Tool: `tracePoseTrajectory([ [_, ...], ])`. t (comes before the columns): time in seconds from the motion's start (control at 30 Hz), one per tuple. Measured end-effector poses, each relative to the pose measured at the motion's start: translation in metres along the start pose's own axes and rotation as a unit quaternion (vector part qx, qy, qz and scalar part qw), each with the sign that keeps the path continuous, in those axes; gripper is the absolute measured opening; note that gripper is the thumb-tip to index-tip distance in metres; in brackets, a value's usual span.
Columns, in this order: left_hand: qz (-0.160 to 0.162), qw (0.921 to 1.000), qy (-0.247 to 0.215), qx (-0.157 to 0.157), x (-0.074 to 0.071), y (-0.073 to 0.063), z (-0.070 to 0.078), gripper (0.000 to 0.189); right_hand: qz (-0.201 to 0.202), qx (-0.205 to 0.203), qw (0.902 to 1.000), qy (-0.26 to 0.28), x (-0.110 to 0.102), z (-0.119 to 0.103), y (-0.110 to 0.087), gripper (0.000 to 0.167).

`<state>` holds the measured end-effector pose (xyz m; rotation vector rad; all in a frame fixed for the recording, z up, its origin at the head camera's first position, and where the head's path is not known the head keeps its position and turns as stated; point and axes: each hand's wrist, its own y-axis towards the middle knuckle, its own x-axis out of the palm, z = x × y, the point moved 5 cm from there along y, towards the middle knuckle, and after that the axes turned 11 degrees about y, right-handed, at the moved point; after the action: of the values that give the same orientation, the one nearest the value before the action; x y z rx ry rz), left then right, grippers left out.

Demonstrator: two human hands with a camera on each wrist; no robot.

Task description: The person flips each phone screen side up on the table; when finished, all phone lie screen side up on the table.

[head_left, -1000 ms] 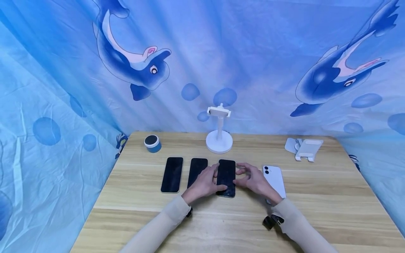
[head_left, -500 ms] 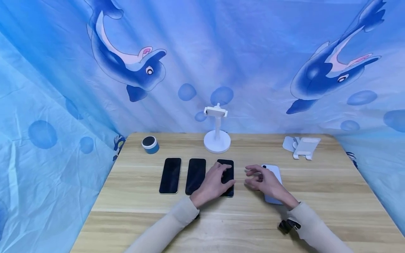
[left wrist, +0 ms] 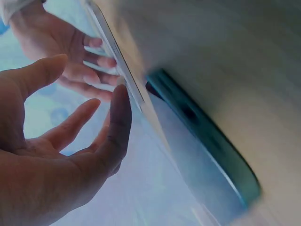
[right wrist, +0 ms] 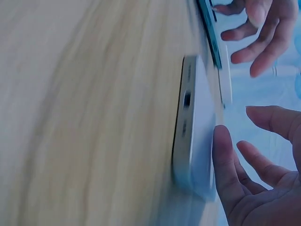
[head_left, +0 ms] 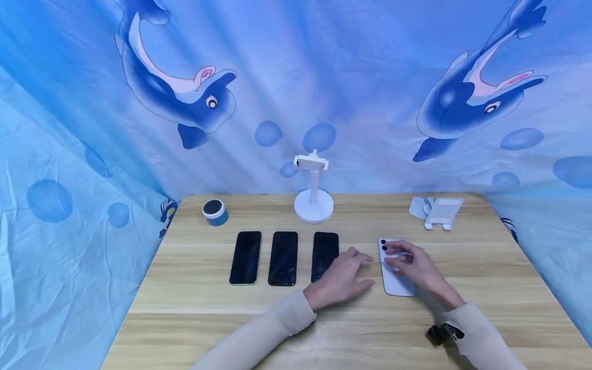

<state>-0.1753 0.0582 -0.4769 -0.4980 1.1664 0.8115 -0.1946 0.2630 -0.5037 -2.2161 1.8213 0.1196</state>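
A white smartphone [head_left: 396, 281] lies back up on the table, its two dark camera lenses at the far left corner. Over it hovers my right hand [head_left: 418, 267], fingers loosely bent with a gap to the thumb. My left hand [head_left: 339, 280] reaches across from the left, thumb and fingers spread, between the white phone and a black-screened smartphone [head_left: 325, 252] that it partly covers. In the left wrist view a phone's greenish edge [left wrist: 211, 141] shows beside the left hand. The right wrist view has the white phone's port end [right wrist: 187, 101] near my right fingers. Neither hand holds anything.
Two more black-screened smartphones, the middle one [head_left: 283, 258] and the left one [head_left: 245, 258], lie in the row. Behind stand a white round-based phone holder [head_left: 314, 206], a blue and white cylinder [head_left: 216, 213] and a white folding phone stand [head_left: 443, 213]. A blue dolphin curtain hangs behind.
My left hand has left the third black phone's sides and moved right, toward the white phone. The right hand has also moved right, over the white phone. The view has shifted slightly.
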Motion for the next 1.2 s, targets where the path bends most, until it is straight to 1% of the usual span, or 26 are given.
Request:
tracePoseTrajectory([
  [0.13,-0.039,0.9980,0.048,0.016,0.014,0.006,0.019,0.053,0.001,0.014,0.9999,0.002,-0.013,0.006,-0.003,0.053],
  [0.23,-0.061,0.9951,0.077,0.012,0.022,0.010,0.029,0.059,0.004,0.020,0.9998,0.006,-0.022,0.009,-0.003,0.056],
  [0.3,-0.065,0.9930,0.098,0.011,0.025,0.013,0.035,0.060,0.012,0.023,0.9996,0.010,-0.026,0.011,-0.002,0.056],
  [0.43,-0.064,0.9892,0.132,0.002,0.027,0.019,0.048,0.061,0.034,0.037,0.9988,-0.004,-0.035,0.016,0.000,0.054],
  [0.57,-0.087,0.9833,0.160,0.002,0.030,0.025,0.061,0.064,0.042,0.056,0.9971,-0.028,-0.042,0.021,0.005,0.056],
  [0.67,-0.103,0.9777,0.183,0.007,0.033,0.029,0.068,0.064,0.035,0.063,0.9967,-0.037,-0.045,0.022,0.009,0.060],
  [0.77,-0.102,0.9758,0.193,0.004,0.035,0.034,0.073,0.059,0.030,0.060,0.9963,-0.053,-0.048,0.021,0.013,0.060],
  [0.87,-0.090,0.9742,0.207,0.000,0.037,0.040,0.077,0.053,0.030,0.063,0.9947,-0.076,-0.050,0.019,0.017,0.057],
  [0.93,-0.079,0.9713,0.224,-0.004,0.039,0.042,0.080,0.049,0.030,0.069,0.9933,-0.087,-0.051,0.019,0.019,0.054],
  [0.97,-0.073,0.9692,0.235,-0.008,0.040,0.044,0.081,0.048,0.029,0.071,0.9928,-0.092,-0.051,0.019,0.020,0.053],
  [1.03,-0.069,0.9617,0.265,-0.013,0.042,0.045,0.083,0.049,0.026,0.071,0.9924,-0.098,-0.051,0.019,0.022,0.051],
  [1.2,-0.057,0.9448,0.321,-0.028,0.043,0.051,0.092,0.049,0.031,0.067,0.9901,-0.120,-0.051,0.018,0.023,0.050],
])
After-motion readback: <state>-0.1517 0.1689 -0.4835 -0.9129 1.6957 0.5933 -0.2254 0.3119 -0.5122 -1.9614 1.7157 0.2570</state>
